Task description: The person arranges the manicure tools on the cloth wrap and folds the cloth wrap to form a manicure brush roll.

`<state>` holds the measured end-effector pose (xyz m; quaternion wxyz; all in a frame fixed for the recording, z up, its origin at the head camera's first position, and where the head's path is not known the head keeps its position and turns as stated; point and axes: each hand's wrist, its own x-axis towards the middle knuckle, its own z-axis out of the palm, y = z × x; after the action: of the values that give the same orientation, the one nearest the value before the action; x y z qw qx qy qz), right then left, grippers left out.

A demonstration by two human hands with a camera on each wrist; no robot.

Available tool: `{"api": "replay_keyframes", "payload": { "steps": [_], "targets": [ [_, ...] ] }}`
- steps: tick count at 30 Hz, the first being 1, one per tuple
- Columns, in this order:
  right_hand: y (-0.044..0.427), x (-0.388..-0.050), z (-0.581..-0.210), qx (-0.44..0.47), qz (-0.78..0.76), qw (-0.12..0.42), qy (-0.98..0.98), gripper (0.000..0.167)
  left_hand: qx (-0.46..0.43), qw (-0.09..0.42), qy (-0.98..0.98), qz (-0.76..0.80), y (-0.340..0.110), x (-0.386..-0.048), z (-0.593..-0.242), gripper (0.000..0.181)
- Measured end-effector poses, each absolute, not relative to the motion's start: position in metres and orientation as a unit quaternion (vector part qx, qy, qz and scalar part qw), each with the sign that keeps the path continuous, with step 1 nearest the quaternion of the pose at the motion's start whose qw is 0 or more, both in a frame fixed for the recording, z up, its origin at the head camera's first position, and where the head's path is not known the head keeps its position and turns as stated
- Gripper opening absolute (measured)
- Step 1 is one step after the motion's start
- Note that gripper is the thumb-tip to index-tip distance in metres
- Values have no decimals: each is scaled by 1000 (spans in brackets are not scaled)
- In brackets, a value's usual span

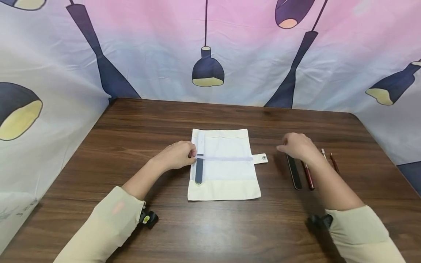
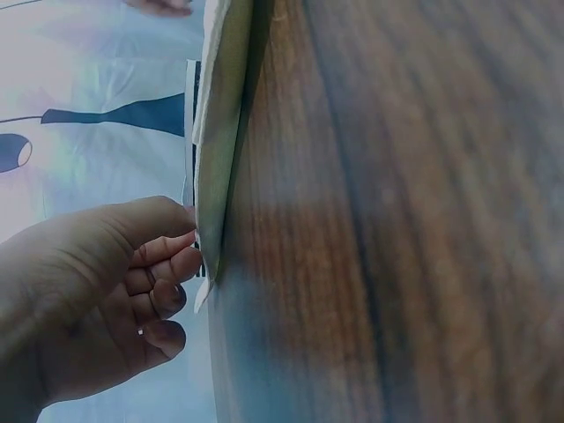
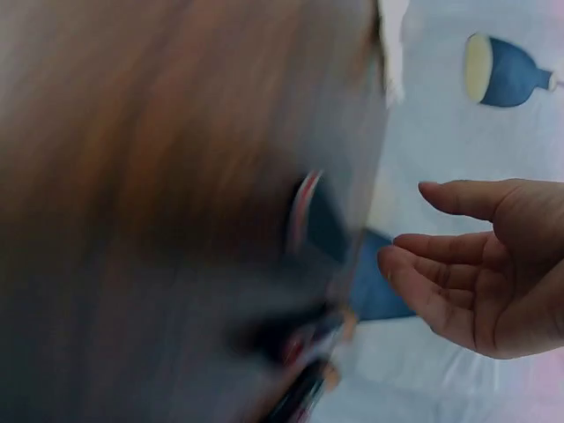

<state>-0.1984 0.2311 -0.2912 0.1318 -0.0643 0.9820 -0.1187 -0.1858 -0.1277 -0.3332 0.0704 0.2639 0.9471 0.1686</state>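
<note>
Fingers: left hand [image 1: 175, 155] pinching left edge of pouch [image 1: 225, 190], right hand [image 1: 298, 147] spread, holding nothing | pouch flat open on counter [image 1: 204, 230] | done: grey file [image 1: 199, 171] at band [image 1: 231, 159] | left, seemingly: black file [image 1: 294, 173], red pen [image 1: 309, 177], thin sticks [image 1: 334, 163]

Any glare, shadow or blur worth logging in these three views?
Head: pale glare on the near tabletop, soft shadow by the right forearm; left wrist: dim, bluish, left hand clearer than the blurred tabletop; right wrist: dark file and tabletop smeared, right hand clearer.
</note>
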Motion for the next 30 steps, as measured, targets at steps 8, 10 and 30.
{"api": "replay_keyframes", "payload": {
  "steps": [8, 10, 30],
  "targets": [
    [260, -187, -302, -42, -147, 209, 966, 53, 255, 76, 950, 163, -125, -185, -331, 8],
    [261, -187, -304, -34, -169, 211, 962, 53, 249, 76, 952, 161, -125, -185, -331, 8],
    [260, -194, -323, -8, -184, 205, 961, 52, 245, 83, 953, 160, -124, -185, -331, 8]
  ]
}}
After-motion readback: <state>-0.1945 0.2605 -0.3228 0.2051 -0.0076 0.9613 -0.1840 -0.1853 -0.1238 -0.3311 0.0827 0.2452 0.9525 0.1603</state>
